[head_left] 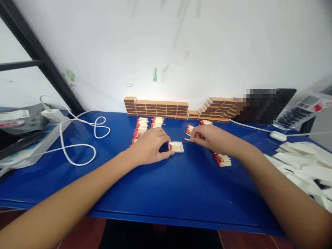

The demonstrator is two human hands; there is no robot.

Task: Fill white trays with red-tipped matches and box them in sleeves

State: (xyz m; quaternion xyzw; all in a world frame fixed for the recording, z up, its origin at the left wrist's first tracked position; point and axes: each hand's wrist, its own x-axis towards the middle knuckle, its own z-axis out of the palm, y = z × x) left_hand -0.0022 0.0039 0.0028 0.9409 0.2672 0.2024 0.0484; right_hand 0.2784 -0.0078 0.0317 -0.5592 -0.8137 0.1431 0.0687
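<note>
My left hand point(150, 147) rests on the blue table point(166, 193), thumb and fingers pinching the left end of a small white matchbox tray point(176, 147) that holds a few matches. My right hand point(207, 136) is just right of the tray, fingers curled in a pinch on red-tipped matches point(187, 139) whose heads point toward the tray. Rows of loose matches point(141, 128) lie behind my left hand. More matches point(222, 159) lie under my right wrist.
Stacked brown matchboxes point(160, 109) line the wall at the back. White cables point(80, 145) loop on the left beside a white box and bags. Flat white box sleeves point(303, 166) are heaped at the right. A calculator point(301, 114) leans at the far right.
</note>
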